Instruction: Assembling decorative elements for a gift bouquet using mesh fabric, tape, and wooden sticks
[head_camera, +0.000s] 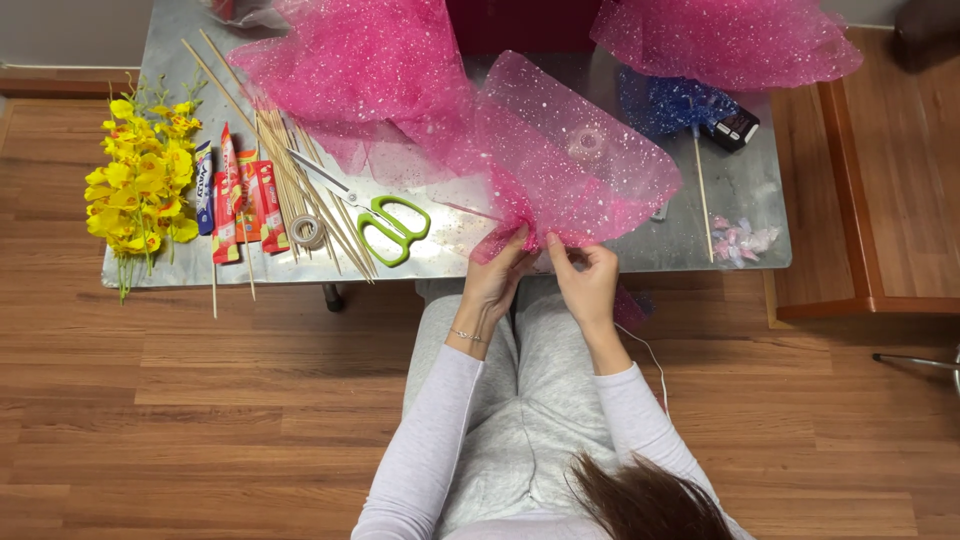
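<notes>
A sheet of pink glittery mesh (565, 160) spreads over the front of the metal table (740, 190), gathered at its near edge. My left hand (497, 280) pinches the gathered corner from the left, fingers closed on the fabric. My right hand (585, 280) grips the same bunched edge from the right, close beside the left. Both hands are just in front of the table's near edge, above my lap.
Green-handled scissors (385, 225), a bundle of wooden skewers (290, 180), a tape roll (307, 232), candy packets (240, 195) and yellow artificial flowers (140, 180) lie on the table's left. More pink mesh (730, 40), blue mesh on a stick (675, 105), a dark box (735, 128) and small wrapped sweets (740, 240) are at right.
</notes>
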